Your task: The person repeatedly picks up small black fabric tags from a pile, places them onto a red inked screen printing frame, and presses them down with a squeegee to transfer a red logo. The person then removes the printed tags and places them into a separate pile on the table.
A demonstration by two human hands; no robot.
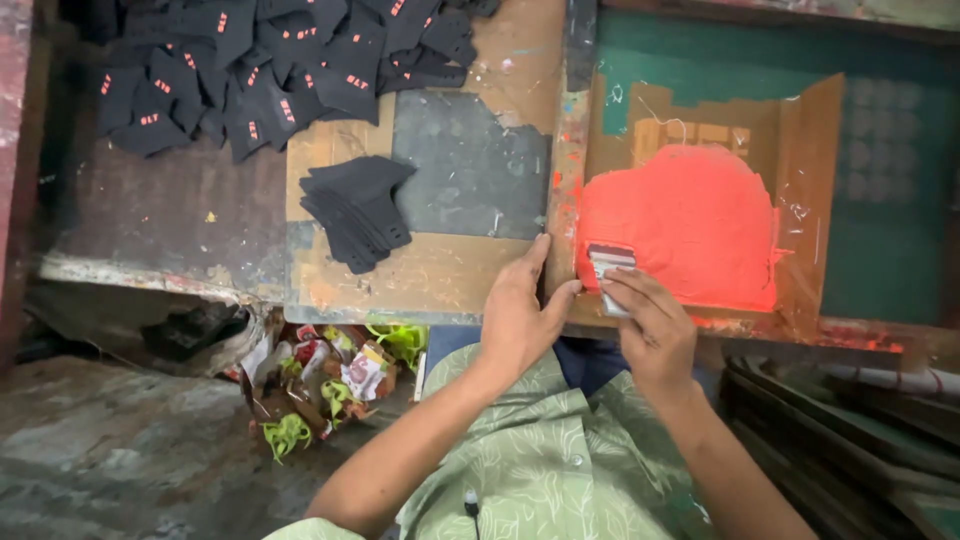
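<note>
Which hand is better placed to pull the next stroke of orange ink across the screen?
Right, probably. The right hand already grips the small squeegee at the edge of the orange ink. The left hand rests on the screen frame, steadying it, beside the stack of black pieces.

Near left, below the table edge, I see a heap of crumpled snack wrappers (325, 385), red, white and lime green. I can't make out any signs or screens.
</note>
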